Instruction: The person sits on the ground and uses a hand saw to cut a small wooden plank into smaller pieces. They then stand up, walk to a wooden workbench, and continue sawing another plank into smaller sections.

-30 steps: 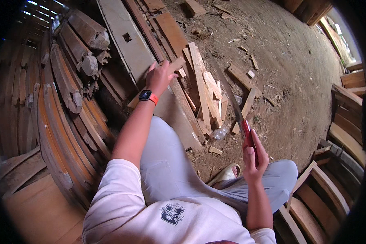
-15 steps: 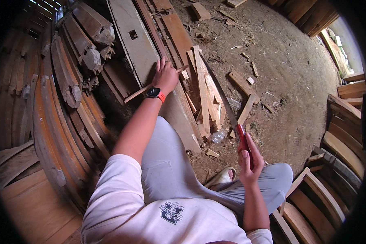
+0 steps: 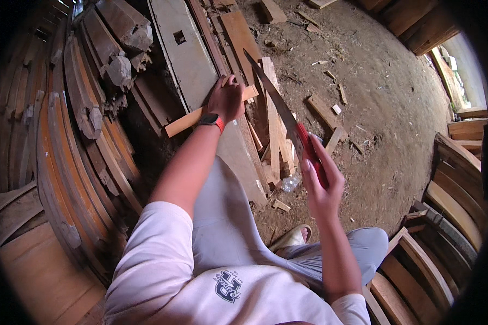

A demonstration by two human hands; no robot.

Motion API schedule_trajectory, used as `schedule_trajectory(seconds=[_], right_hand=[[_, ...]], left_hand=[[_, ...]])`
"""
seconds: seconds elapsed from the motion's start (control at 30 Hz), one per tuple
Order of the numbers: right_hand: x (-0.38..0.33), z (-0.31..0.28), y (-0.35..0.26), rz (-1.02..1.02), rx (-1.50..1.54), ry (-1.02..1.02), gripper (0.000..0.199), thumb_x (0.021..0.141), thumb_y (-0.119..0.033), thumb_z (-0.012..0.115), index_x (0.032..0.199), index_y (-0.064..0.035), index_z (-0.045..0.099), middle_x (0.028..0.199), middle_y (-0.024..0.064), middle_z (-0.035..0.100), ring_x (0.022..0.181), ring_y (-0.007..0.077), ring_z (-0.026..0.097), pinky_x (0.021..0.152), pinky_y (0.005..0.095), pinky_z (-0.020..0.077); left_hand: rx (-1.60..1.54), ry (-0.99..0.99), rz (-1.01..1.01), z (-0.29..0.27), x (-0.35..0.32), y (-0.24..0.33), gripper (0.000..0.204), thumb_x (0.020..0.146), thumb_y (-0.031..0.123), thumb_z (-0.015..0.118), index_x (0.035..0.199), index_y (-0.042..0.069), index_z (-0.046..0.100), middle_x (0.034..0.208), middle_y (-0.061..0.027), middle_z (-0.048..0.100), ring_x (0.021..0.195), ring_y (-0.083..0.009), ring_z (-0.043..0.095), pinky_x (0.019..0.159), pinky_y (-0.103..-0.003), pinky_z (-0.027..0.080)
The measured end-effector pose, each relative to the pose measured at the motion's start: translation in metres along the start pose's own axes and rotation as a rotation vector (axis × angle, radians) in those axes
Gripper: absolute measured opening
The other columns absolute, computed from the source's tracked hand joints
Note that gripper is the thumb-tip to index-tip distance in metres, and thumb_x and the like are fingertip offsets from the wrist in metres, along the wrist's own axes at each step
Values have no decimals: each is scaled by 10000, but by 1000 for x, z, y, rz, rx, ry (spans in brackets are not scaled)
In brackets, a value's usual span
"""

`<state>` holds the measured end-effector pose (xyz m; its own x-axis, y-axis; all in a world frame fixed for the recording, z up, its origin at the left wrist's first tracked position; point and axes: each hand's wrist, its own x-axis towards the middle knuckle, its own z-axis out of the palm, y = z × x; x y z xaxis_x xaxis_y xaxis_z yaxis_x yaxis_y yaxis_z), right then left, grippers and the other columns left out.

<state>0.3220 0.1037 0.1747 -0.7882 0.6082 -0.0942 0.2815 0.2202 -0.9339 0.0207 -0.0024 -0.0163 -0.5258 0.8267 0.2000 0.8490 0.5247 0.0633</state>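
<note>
My left hand (image 3: 226, 99), with a watch on a red band at its wrist, is closed over a short flat wooden strip (image 3: 185, 122). The strip lies crosswise over a long greyish board (image 3: 190, 66) that has a square hole; one end juts out beyond each side of the hand. In my right hand (image 3: 324, 183) is a handsaw (image 3: 279, 103), gripped by its red handle. Its long tapering blade points up and left over the scraps, and its tip is apart from the strip.
Offcuts (image 3: 271, 116) and a crumpled clear plastic piece (image 3: 290, 183) lie beside the board on the dirt floor (image 3: 385, 108). Stacked beams (image 3: 87, 92) crowd the left, and more curved timber pieces (image 3: 417, 260) stand at the lower right. My sandalled foot (image 3: 295, 236) is near the offcuts.
The strip has turned under my left hand, so more of its broad face shows. My right hand has brought the saw up and leftward, closer to the strip.
</note>
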Motion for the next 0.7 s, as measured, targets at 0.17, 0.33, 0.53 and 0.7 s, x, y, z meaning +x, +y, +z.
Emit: schedule_trajectory(seconds=[0.17, 0.33, 0.53, 0.7], right_hand=[[43, 40, 52, -49, 141, 24, 479, 1003, -123, 648, 1461, -21, 558, 1353, 163, 668, 1221, 170, 619, 1057, 320, 452], [79, 73, 84, -122, 200, 74, 462, 1015, -119, 627, 1455, 0, 555, 1376, 165, 654, 1271, 171, 588, 1096, 334, 431], [115, 104, 95, -162, 276, 73, 444, 1023, -125, 620, 1445, 4, 566, 1320, 165, 680, 1182, 173, 635, 1023, 309, 469], [128, 126, 108, -221, 310, 47, 436, 1034, -133, 602, 1447, 2, 568, 1289, 147, 691, 1134, 164, 650, 992, 296, 482]], left_hand=[[12, -199, -89, -6, 8, 8, 277, 885, 338, 660, 1010, 99, 725, 821, -172, 755, 828, -305, 754, 1200, -466, 315], [-33, -207, -94, -9, 12, 3, 323, 896, 338, 611, 1012, 62, 731, 854, -195, 751, 926, -312, 740, 1185, -445, 325], [-106, -161, -181, -3, 18, -5, 358, 896, 271, 611, 1141, 24, 694, 871, -186, 748, 967, -306, 721, 1127, -436, 411], [-793, 253, -388, 44, -1, -24, 257, 861, 221, 638, 997, 16, 712, 857, -223, 723, 935, -317, 708, 1097, -423, 455]])
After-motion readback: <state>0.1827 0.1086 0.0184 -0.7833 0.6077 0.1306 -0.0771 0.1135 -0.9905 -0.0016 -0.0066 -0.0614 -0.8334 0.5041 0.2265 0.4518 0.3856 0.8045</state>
